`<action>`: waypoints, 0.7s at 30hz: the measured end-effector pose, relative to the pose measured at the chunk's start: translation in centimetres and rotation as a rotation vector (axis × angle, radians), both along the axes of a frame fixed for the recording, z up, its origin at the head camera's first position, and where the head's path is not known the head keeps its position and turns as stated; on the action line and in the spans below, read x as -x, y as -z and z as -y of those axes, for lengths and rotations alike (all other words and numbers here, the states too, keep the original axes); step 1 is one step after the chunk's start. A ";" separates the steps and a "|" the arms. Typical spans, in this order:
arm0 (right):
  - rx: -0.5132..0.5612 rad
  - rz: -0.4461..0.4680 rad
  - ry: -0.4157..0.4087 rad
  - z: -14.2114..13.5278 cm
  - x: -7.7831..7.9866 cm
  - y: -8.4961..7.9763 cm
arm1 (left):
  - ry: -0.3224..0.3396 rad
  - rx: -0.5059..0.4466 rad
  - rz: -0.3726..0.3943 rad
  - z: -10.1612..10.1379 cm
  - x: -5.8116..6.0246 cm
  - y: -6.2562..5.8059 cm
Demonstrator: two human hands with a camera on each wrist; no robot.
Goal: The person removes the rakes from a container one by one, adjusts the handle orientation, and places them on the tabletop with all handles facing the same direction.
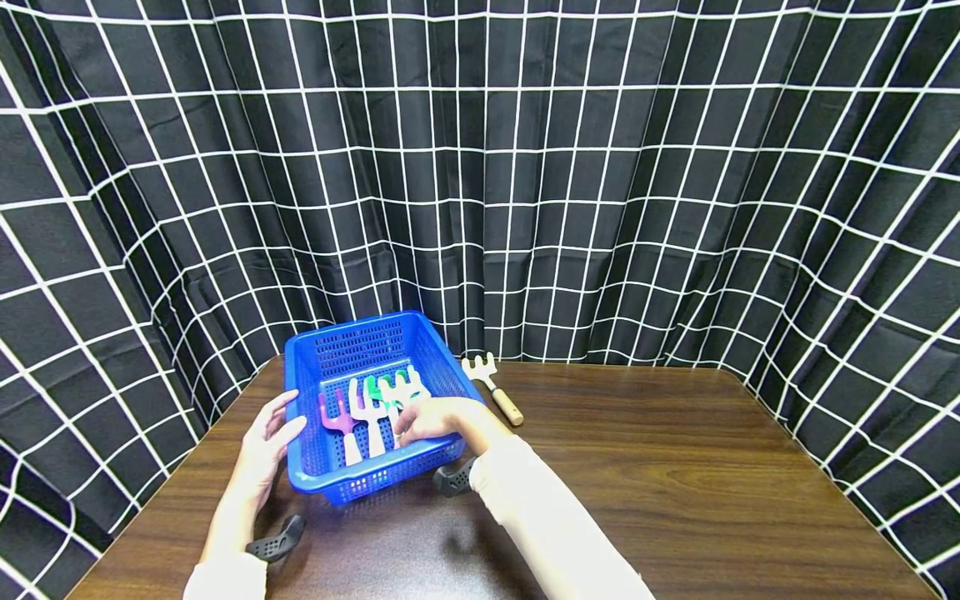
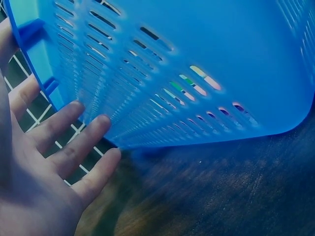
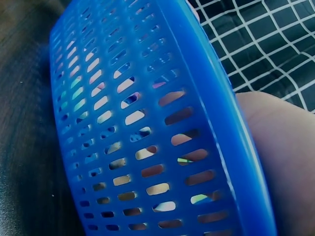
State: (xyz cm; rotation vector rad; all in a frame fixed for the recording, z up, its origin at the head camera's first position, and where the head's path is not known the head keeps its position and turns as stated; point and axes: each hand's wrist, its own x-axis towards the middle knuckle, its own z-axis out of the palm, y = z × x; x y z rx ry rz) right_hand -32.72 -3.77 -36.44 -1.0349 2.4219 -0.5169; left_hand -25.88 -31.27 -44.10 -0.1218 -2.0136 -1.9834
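1. The blue basket [image 1: 375,469] stands on the left part of the wooden table [image 1: 645,467], in front of the grid curtain [image 1: 562,183]; the position brings it within reach of both hands.
2. The left hand [image 1: 264,442] rests at the basket's left side, fingers spread and uncurled, fingertips near or against the outer wall. The pose would probably steady the basket rather than lift it.
3. The right hand [image 1: 435,417] reaches over the near right rim, fingers bent down inside. Whether they grip a handle cannot be told: the hand hides its own fingertips, and the right wrist view shows mostly basket wall.
4. Inside lie a purple fork [image 1: 341,422], a white fork [image 1: 370,414], a second white fork [image 1: 405,389] and green tines [image 1: 372,387]. The tines point mainly toward the far wall, leaving the visible handles toward the person, presumably convenient for grasping.
5. The wooden-handled fork [image 1: 507,407] lies outside, just right of the basket, untouched.
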 end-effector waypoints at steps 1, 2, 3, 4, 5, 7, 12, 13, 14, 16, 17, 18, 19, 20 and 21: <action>-0.005 0.006 -0.003 0.0 0.0 0.0 | -0.003 0.003 0.005 0.0 0.0 0.0; -0.009 0.014 -0.003 0.0 0.0 0.1 | -0.007 0.008 0.009 0.0 0.0 0.0; -0.016 0.022 -0.002 0.1 0.0 0.1 | -0.010 0.010 0.012 0.0 0.0 0.0; -0.024 0.030 -0.004 0.1 0.0 0.0 | -0.012 0.015 0.012 0.0 0.0 0.0; -0.029 0.038 -0.007 0.1 0.0 0.1 | -0.012 0.018 0.011 0.0 0.0 0.0; -0.039 0.044 -0.008 0.2 0.0 0.1 | -0.007 0.013 0.004 0.0 0.0 0.0; -0.039 -0.059 0.069 0.1 -0.2 0.1 | 0.018 -0.009 -0.022 -0.1 -0.1 -0.1; -0.029 -0.083 0.098 0.1 -0.2 0.0 | 0.020 -0.013 -0.025 -0.1 -0.1 -0.1; -0.010 -0.099 0.132 0.0 -0.2 0.0 | 0.022 -0.018 -0.029 -0.1 -0.1 -0.1; 0.053 -0.115 0.199 0.0 -0.3 0.0 | 0.021 -0.016 -0.032 -0.1 -0.2 -0.2; 0.084 -0.128 0.215 -0.1 -0.3 0.0 | 0.022 -0.017 -0.033 -0.1 -0.2 -0.2; 0.119 -0.138 0.221 -0.1 -0.3 0.0 | 0.023 -0.021 -0.034 -0.2 -0.2 -0.2; 0.152 -0.153 0.227 -0.2 -0.2 0.1 | 0.022 -0.021 -0.033 -0.1 -0.2 -0.2; 0.188 -0.171 0.232 -0.2 -0.2 0.1 | 0.024 -0.022 -0.034 -0.1 -0.2 -0.2; 0.219 -0.190 0.237 -0.3 -0.2 0.2 | 0.025 -0.023 -0.034 -0.1 -0.2 -0.1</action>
